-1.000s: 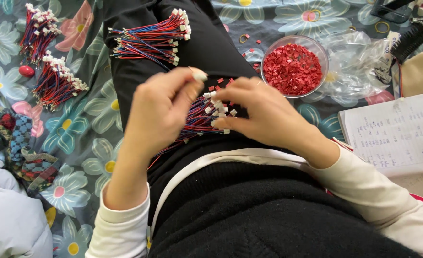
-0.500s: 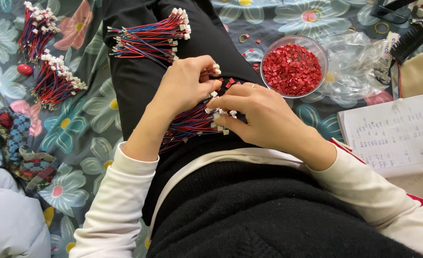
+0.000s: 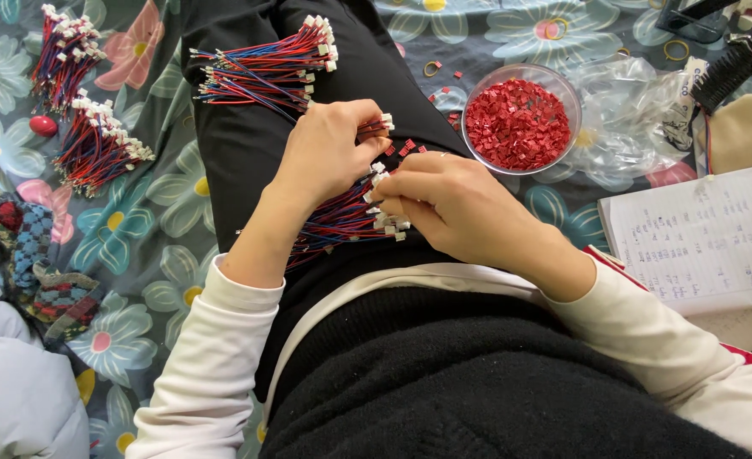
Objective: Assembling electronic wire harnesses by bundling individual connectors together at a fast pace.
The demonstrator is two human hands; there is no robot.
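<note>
On my lap lies a bundle of red and blue wires [image 3: 335, 223] with white connectors at the ends. My right hand [image 3: 448, 206] pinches the connector ends of this bundle between thumb and fingers. My left hand [image 3: 327, 153] is closed on a few wires with white connectors that stick out by its fingertips, just above the right hand. A second wire bundle [image 3: 265, 68] rests farther up on my black trouser leg. A clear bowl [image 3: 567, 95] full of small red plastic pieces stands to the right of my leg.
Two more wire bundles [image 3: 96, 149] lie on the flowered blanket at the left, near a small red ball [image 3: 43, 126]. A crumpled clear plastic bag [image 3: 639, 102] and an open notebook [image 3: 699, 242] are at the right. Loose red pieces and rubber bands lie near the bowl.
My left hand has moved up and forward from the bundle's middle toward the connector ends, its sleeve sliding into view. My right hand has stayed on the connectors.
</note>
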